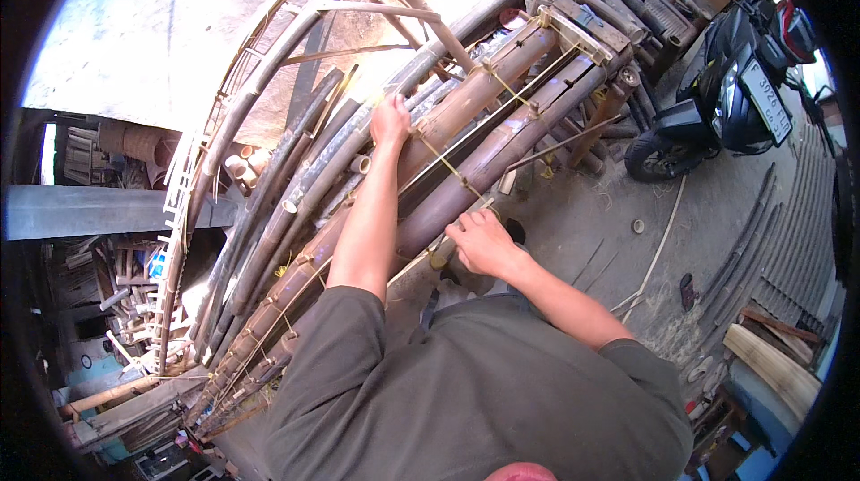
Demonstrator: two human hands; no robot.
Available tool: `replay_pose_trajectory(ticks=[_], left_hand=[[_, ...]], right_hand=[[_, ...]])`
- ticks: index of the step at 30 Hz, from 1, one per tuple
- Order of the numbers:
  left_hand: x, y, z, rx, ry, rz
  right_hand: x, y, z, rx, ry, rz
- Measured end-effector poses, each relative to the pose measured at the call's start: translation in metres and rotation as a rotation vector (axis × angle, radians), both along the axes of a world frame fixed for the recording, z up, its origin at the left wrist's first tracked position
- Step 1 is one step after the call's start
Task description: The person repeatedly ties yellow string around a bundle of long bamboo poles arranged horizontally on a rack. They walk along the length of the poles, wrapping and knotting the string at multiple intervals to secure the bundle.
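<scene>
Across bamboo poles (pixel 503 153) running eight-to-two o'clock, yellow cord (pixel 439 157) is lying nearer the left hand (pixel 391 121) than the right hand (pixel 486 244); both curled, pinch unclear.

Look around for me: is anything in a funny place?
Yes, maybe: a small pale ring lies loose on the floor below the motorbike in the picture. It looks stray because many poles are bunched together.
</scene>
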State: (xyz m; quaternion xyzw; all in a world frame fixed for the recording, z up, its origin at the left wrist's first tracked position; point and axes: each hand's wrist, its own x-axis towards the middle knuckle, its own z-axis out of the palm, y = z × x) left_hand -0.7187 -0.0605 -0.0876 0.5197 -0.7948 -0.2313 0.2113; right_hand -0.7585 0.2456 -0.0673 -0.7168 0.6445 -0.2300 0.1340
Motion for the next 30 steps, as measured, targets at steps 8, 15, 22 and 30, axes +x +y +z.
replay_pose_trajectory(ticks=[8, 15, 22, 30], left_hand=[[0.173, 0.057, 0.078, 0.022, -0.233, -0.081], [0.225, 0.128, -0.008, 0.19, 0.013, -0.194], [0.214, 0.133, 0.027, 0.208, -0.045, -0.146], [0.214, 0.138, 0.025, 0.203, -0.08, -0.052]], right_hand=[[0.117, 0.005, -0.016, 0.702, -2.064, -0.397], [0.201, -0.11, 0.085, -0.186, -1.757, -0.331], [0.114, -0.195, 0.065, 0.286, -0.205, -0.168], [0.122, -0.017, 0.011, 0.235, -0.25, 0.364]])
